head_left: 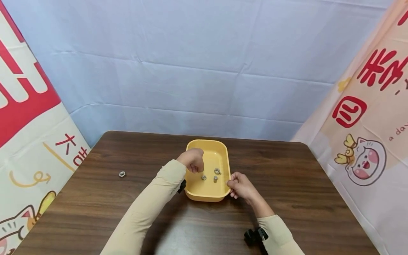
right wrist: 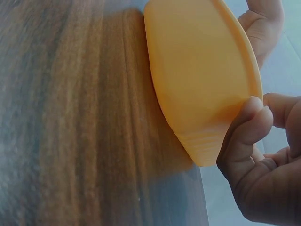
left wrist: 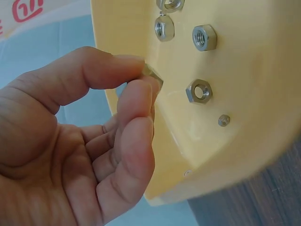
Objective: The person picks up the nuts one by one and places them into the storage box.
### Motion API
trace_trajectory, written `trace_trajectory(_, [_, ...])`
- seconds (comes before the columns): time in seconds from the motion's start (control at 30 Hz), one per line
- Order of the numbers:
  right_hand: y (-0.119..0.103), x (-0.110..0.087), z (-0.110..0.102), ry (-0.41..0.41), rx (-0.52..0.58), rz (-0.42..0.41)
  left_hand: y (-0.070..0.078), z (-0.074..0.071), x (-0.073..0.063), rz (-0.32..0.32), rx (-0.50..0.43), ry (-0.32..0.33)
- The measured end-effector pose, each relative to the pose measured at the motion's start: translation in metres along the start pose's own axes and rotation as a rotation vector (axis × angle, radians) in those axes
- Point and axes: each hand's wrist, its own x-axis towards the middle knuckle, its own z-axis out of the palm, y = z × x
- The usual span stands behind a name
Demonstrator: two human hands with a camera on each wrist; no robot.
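A yellow plastic tray (head_left: 205,198) stands on the table, holding several metal hex nuts, such as one nut (left wrist: 205,37) near its middle. Over the tray's left side is my left hand (head_left: 193,160), its thumb and index finger pinching a small hex nut (left wrist: 154,75) that the fingers partly cover. In the head view that held nut is hidden. My right hand (head_left: 241,185) grips the tray's rim at the near right corner, thumb and fingertips on either side of the edge. A lone hex nut (head_left: 122,174) lies on the table, left of the tray.
The dark wooden table (head_left: 287,198) extends on both sides of the tray. Behind it hangs a pale blue cloth (head_left: 197,71). Printed cloths with red lettering hang at the left and right. Each wrist carries a black strapped device.
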Motion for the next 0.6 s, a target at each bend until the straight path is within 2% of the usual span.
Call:
trace_trajectory(0.23, [0.001, 0.000, 0.001, -0.004, -0.001, -0.010, 0.002, 0.001, 0.005, -0.014, 0.021, -0.026])
trace_trajectory(0.5, [-0.001, 0.000, 0.000, -0.008, -0.009, 0.001, 0.006, -0.002, 0.004, 0.003, 0.017, 0.002])
trace_trajectory(0.6, [-0.011, -0.006, 0.001, -0.017, -0.016, 0.006, 0.006, -0.003, 0.002, 0.007, 0.031, 0.009])
